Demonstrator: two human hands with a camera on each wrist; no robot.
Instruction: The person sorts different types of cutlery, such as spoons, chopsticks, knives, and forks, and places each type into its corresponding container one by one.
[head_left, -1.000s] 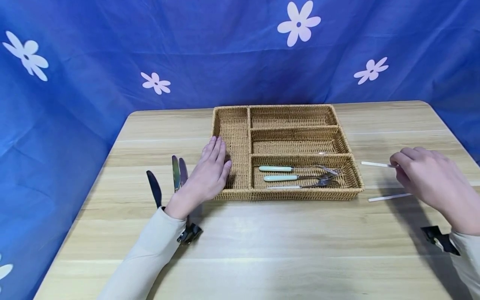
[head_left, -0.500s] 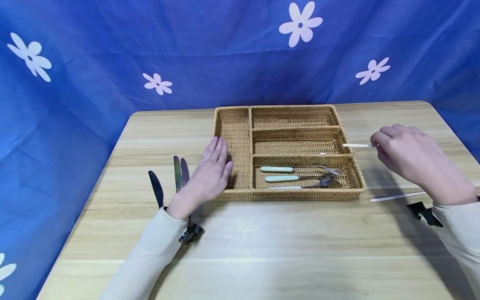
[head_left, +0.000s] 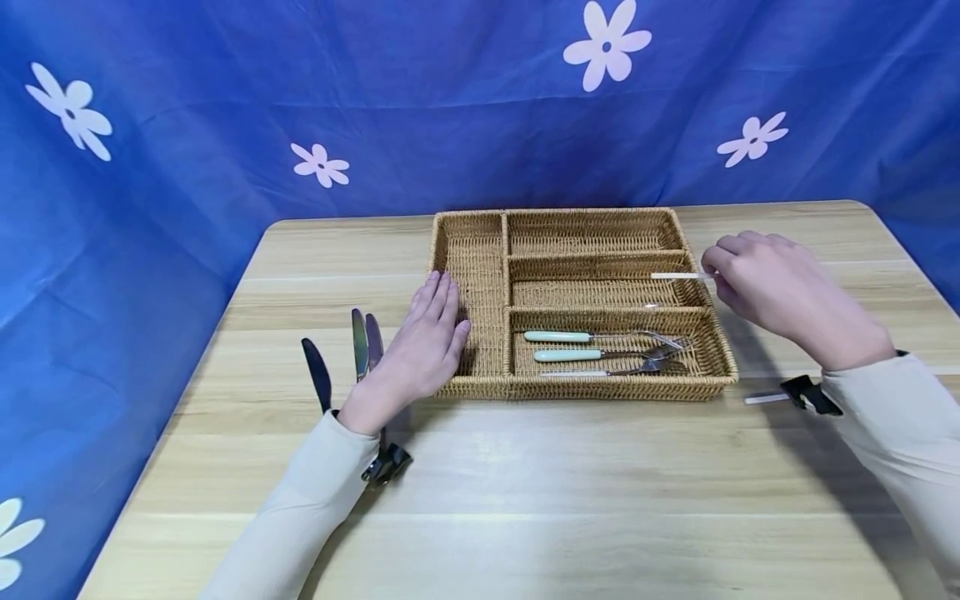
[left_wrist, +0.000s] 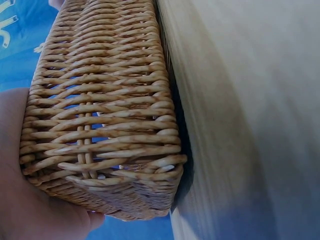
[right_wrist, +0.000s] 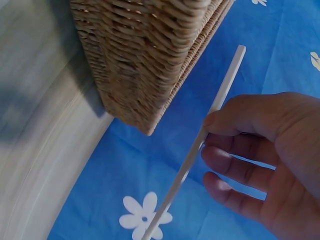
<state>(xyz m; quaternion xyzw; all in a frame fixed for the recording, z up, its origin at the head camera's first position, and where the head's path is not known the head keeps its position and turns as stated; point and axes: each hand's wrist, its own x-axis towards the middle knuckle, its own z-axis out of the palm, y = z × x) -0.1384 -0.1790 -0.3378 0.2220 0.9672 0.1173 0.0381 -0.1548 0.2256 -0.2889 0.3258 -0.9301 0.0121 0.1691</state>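
Observation:
In the head view my right hand (head_left: 765, 283) pinches a thin white chopstick (head_left: 675, 276) between thumb and fingers. Its end reaches over the middle right compartment of a woven wicker cutlery tray (head_left: 585, 388). The right wrist view shows the chopstick (right_wrist: 220, 95) slanting beside the tray's outer corner. My left hand (head_left: 423, 333) rests on the tray's left rim with its fingers straight, the palm against the wicker (left_wrist: 105, 110) in the left wrist view. Several forks (head_left: 567, 355) with pale green handles lie in the front compartment.
Three knives (head_left: 361, 343) lie on the table left of the tray, their handles partly hidden by the left arm. Another white stick (head_left: 765, 398) lies right of the tray, partly behind the right wrist. A blue flowered cloth (head_left: 465, 108) hangs behind the table.
My right hand has moved left and away from me, bringing the chopstick from the tabletop on the right over the tray's right side. The left hand has stayed on the rim.

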